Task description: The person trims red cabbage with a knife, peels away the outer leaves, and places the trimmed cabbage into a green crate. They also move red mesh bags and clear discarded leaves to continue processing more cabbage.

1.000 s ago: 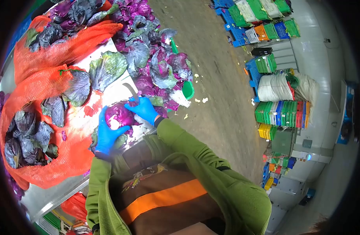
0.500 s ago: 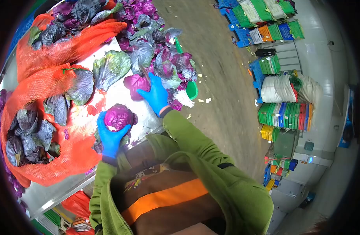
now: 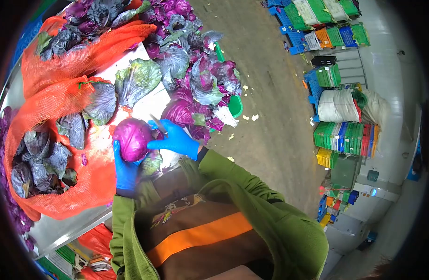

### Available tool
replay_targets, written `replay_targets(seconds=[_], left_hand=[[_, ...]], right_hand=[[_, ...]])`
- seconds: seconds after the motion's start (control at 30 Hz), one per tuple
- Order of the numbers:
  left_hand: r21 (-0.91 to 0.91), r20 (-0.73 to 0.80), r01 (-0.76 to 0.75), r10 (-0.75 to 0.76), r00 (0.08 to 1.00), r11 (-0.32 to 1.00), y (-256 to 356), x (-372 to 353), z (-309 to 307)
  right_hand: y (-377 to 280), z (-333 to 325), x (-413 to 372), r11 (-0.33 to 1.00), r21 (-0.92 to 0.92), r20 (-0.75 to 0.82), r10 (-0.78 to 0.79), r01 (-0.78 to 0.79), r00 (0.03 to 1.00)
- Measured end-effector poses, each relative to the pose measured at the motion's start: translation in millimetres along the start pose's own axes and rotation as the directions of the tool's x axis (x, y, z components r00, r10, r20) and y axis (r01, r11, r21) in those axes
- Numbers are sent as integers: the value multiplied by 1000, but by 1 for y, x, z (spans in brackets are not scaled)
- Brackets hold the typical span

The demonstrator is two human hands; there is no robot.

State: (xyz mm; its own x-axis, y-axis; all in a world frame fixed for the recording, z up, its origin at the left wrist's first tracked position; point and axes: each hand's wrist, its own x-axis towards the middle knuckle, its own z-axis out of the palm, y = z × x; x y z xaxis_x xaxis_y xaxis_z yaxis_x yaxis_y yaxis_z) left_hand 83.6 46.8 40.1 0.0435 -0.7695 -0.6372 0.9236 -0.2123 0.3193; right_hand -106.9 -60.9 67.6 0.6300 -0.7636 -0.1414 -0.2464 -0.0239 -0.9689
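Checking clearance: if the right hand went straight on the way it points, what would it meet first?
Most likely the red cabbage in the left hand; the fingertips of the right hand look close beside it, though any gap or contact is unclear.

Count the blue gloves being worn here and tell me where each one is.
2: one on the left hand, cupping a purple cabbage; one on the right hand, holding a knife beside it.

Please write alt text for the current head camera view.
A blue-gloved left hand holds a purple cabbage over a metal table, while the right hand grips a knife close by. Loose cabbage leaves are heaped beyond; an open red mesh bag with dark cabbages lies at picture left.
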Motion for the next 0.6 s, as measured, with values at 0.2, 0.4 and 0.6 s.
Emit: replay_targets(seconds=[0.2,0.4,0.6], left_hand=[[-56,-10,-7,6,1000,998,5,-3,19],[425,87,-107,77,993,899,5,-19,5],[692,202,-27,-158,967,721,-10,-25,-6]], right_hand=[[-45,-10,3,872,-443,-74,-269,210,960],[-17,-25,28,992,125,-243,27,3,970],[15,-53,40,793,585,-264,382,-167,886]])
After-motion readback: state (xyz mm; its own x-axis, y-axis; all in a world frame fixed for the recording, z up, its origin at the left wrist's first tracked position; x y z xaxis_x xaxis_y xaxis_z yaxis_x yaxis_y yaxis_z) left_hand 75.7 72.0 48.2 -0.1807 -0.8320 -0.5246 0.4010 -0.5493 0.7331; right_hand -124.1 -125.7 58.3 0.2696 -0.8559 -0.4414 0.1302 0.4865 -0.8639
